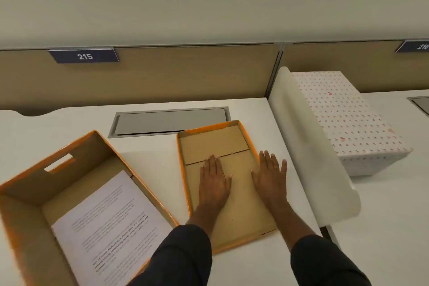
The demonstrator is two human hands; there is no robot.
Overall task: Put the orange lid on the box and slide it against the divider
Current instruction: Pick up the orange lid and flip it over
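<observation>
The orange lid (213, 141) lies upside down on the white desk, its brown cardboard inside facing up. My left hand (214, 180) rests flat inside it, fingers spread. My right hand (270, 175) lies flat over the lid's right rim, fingers apart. To the left stands the open orange box (76, 153) with a hand slot in its far wall and printed sheets (109, 227) inside. The white divider (308, 137) runs along the desk's right side, just right of the lid.
A grey cable hatch (169, 121) is set into the desk behind the lid. A gift-wrapped box (346, 118) sits beyond the divider on the neighbouring desk. A tan partition (162, 74) with a "215" sign closes the back.
</observation>
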